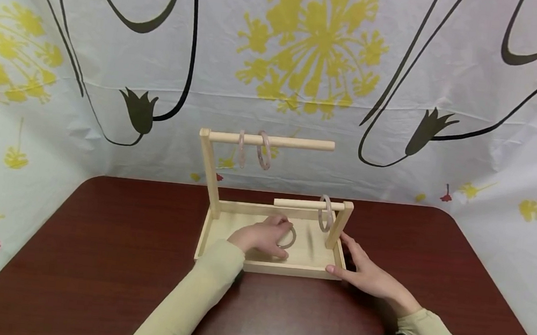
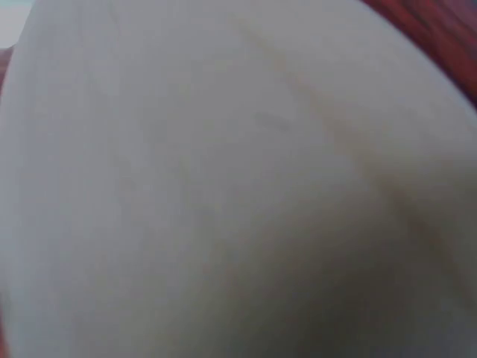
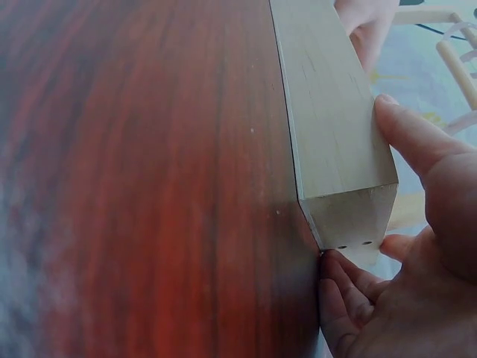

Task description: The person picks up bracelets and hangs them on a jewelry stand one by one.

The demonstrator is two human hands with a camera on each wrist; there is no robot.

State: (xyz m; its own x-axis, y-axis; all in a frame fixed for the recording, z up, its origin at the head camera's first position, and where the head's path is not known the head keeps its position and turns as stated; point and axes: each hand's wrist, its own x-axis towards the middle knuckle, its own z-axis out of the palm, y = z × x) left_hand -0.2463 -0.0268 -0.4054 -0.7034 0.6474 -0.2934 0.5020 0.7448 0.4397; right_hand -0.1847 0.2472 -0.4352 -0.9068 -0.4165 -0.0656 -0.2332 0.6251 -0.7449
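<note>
A wooden bangle stand with a shallow tray base (image 1: 259, 267) stands on the table. My left hand (image 1: 264, 237) reaches over the front wall into the tray, its thumb and fingers spread about the left side of a pale bangle (image 1: 293, 238) lying there. My right hand (image 1: 367, 271) holds the tray's front right corner, thumb on the front wall (image 3: 335, 104) and fingers at the side. One bangle (image 1: 326, 214) hangs on the low right bar. Two more, a bangle (image 1: 242, 150) and another bangle (image 1: 264, 151), hang on the tall bar. A pale, blurred surface fills the left wrist view.
The tall bar (image 1: 300, 143) runs rightward from the left post (image 1: 211, 173). A shorter bar (image 1: 294, 203) points left from the right post (image 1: 339, 228). Dark reddish wood tabletop (image 1: 118, 261) surrounds the stand. Behind it hangs a flower-printed white cloth (image 1: 212, 49).
</note>
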